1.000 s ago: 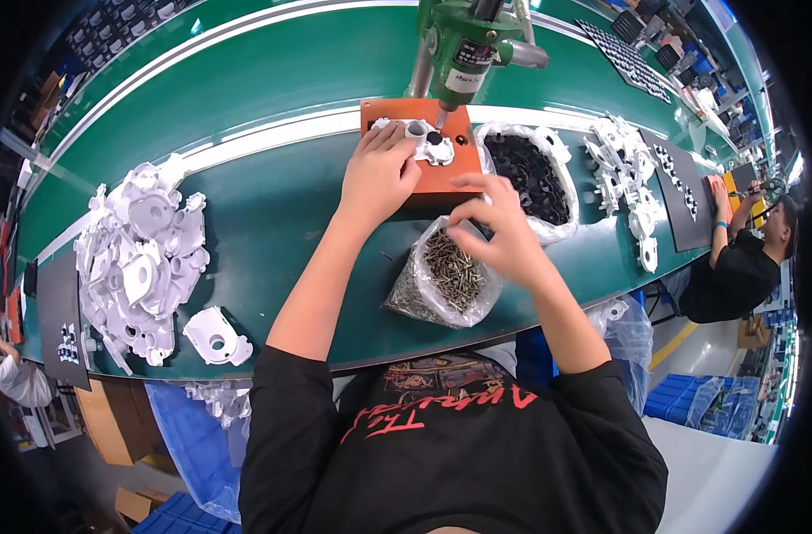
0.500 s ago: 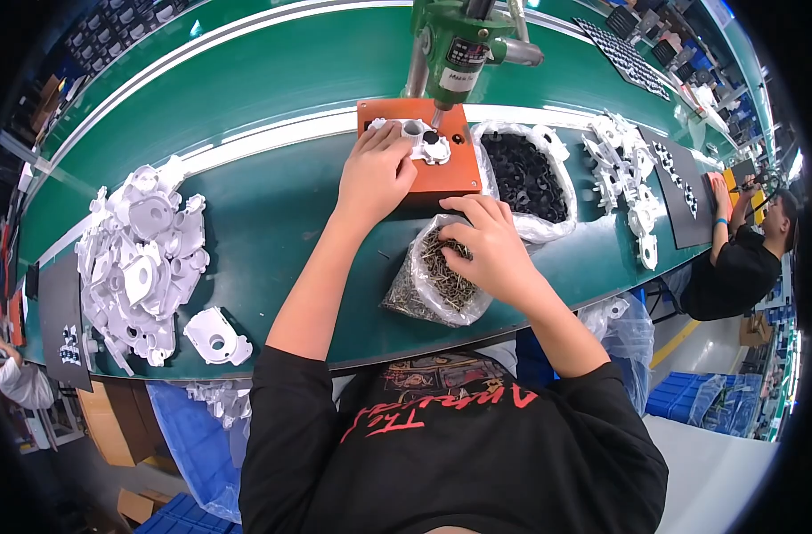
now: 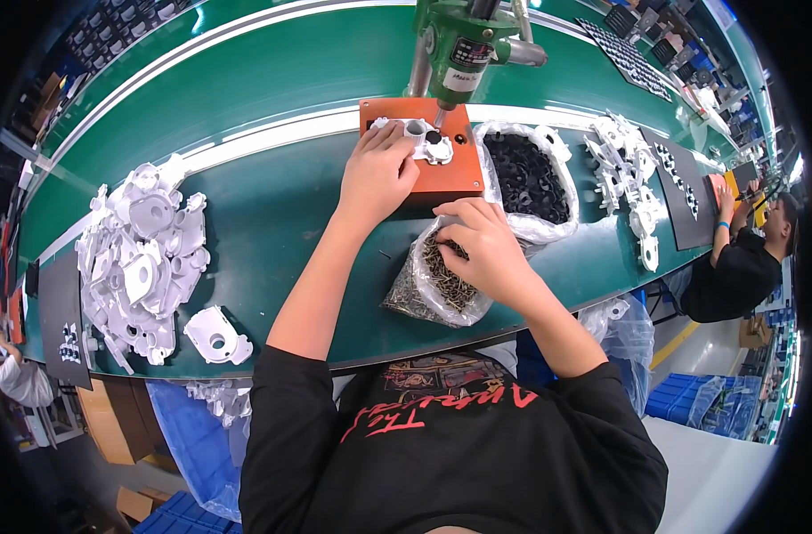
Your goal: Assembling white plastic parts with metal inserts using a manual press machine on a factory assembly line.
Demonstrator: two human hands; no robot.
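My left hand (image 3: 381, 169) is closed on a white plastic part (image 3: 434, 151), pressing it onto an orange block fixture (image 3: 459, 173). A round black piece (image 3: 434, 137) sits in the part, beside a raised white ring. Just above stands the tip of a green drill-like spindle machine (image 3: 464, 53). My right hand (image 3: 488, 249) hovers over the mouth of a clear plastic bag (image 3: 415, 289) full of small metal screws (image 3: 450, 283). Its fingers are curled but apart, and I see nothing between thumb and forefinger.
White plastic parts (image 3: 143, 258) are heaped at left, with one lone part (image 3: 217, 335) nearer the edge. Right of the fixture stands a bag of black pieces (image 3: 526, 178), then more white parts (image 3: 642, 214) and a dark mat (image 3: 678, 191). A co-worker (image 3: 744, 258) sits at far right.
My right hand has shifted slightly left and down over the screw bag. The left hand still holds the part on the fixture. The whole view has drifted a little.
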